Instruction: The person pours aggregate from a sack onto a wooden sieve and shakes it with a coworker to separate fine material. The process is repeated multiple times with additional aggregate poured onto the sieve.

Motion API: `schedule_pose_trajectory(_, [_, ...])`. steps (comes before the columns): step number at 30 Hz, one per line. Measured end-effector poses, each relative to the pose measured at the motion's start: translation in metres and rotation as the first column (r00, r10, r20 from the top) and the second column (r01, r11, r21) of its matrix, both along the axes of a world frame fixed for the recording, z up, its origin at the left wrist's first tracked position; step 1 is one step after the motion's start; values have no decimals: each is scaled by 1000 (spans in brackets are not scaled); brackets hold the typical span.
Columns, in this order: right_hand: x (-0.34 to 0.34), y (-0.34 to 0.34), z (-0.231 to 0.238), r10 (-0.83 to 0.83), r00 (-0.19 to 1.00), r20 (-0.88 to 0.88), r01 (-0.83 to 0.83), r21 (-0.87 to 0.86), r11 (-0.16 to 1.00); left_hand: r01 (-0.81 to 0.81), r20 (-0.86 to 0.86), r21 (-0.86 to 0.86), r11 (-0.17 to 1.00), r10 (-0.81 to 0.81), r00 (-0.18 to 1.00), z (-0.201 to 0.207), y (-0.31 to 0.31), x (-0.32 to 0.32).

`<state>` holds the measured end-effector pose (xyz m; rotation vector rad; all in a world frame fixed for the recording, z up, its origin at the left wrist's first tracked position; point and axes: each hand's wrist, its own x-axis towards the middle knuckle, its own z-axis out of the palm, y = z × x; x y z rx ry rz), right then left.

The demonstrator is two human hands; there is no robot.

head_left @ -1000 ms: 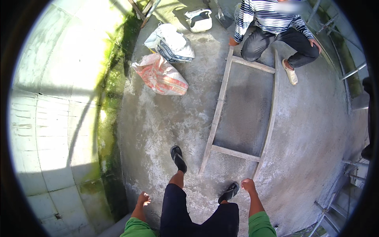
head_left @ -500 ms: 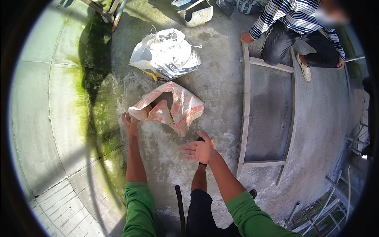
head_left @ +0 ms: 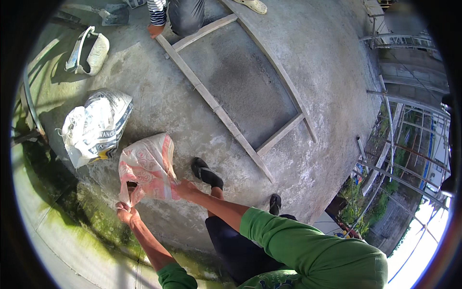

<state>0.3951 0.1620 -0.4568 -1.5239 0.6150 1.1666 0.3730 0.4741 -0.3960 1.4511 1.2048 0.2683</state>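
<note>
Moved both hands since 0.5 s ago: brought the right hand (head_left: 184, 189) from spread open in the air to a closed grip on the red-and-white sack (head_left: 149, 161), and took the left hand (head_left: 126, 214) from beside its corner to a tight hold on its mouth. Swung the view as well, setting the wooden frame (head_left: 221, 114) at a slant. Holding the sack on the concrete floor (head_left: 337, 86), fingers of the left hand clenched around the torn lip, right hand shut on the side nearest the feet. Can see a small dark gap in the sack above the left hand; cannot tell the contents. Standing with 1 sandal (head_left: 206, 171) just right of the sack. Past it, can make out a white sack (head_left: 98, 125) with dark printing, just beside; cannot tell if touching. Farther off, can see a pale cut-open container (head_left: 98, 50) and, near the top edge, a flat grey blade (head_left: 114, 14). To the right, can see the frame's 2 long beams and 2 crosspieces, plus a co-worker's hand (head_left: 155, 31) at the far end, below a striped sleeve (head_left: 157, 12).
</note>
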Motion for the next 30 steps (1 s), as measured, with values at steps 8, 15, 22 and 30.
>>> schedule_pose_trajectory(8, [-78,-184,181,-247,969,-15,243,-135,961,711,-343,338,616,-623,703,192,-181,-45])
schedule_pose_trajectory(15, [-140,-368,302,-586,806,-80,553,-251,795,578,-106,-141,804,-593,799,223,-366,-110])
schedule_pose_trajectory(22, [-172,-545,250,-579,787,213,603,-69,795,798,-139,-43,601,-795,591,197,-542,-127])
schedule_pose_trajectory(30, [-99,-660,200,-486,833,265,539,-188,821,635,214,-519,572,-632,745,129,-633,-89])
